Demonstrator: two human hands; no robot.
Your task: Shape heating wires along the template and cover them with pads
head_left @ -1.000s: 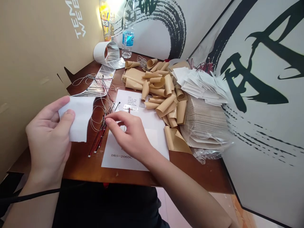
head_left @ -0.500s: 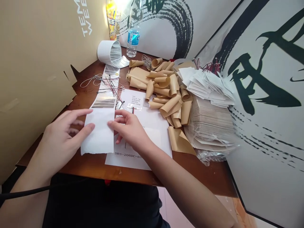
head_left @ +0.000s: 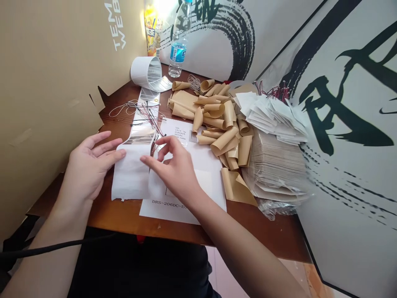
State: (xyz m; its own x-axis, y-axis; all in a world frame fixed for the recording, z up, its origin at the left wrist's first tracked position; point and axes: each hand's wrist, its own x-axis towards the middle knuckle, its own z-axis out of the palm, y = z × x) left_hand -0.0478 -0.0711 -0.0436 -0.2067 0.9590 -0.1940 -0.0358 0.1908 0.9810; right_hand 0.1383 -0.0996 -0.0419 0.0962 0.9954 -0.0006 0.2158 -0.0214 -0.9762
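Observation:
A white paper-like sheet (head_left: 132, 174) lies at the near end of a silver strip (head_left: 142, 134), covering part of it. At the sheet's upper left corner rests the thumb of my left hand (head_left: 93, 161); its fingers are stretched and spread. My right hand (head_left: 175, 165) is over the sheet's right edge, thumb extended onto or just above the sheet, with bent fingers apart from the thumb. Thin red and black wires (head_left: 150, 114) lie across the strip beyond my hands. Under my right hand is a printed paper (head_left: 186, 211), partly hidden by the hand and forearm.
The strip runs back to a white roll (head_left: 141, 71). A water bottle (head_left: 177, 58) and a yellow drink pack (head_left: 151, 33) stand behind. Curled brown paper pieces (head_left: 223, 138) are heaped centre right, beside a plastic-wrapped stack (head_left: 276, 161) topped with white pieces (head_left: 269, 111). Cardboard (head_left: 56, 82) walls the left.
My left fingers have lifted off the sheet and spread wider, the thumb staying at its edge. My right fingers have bent more. The whole view has shifted slightly.

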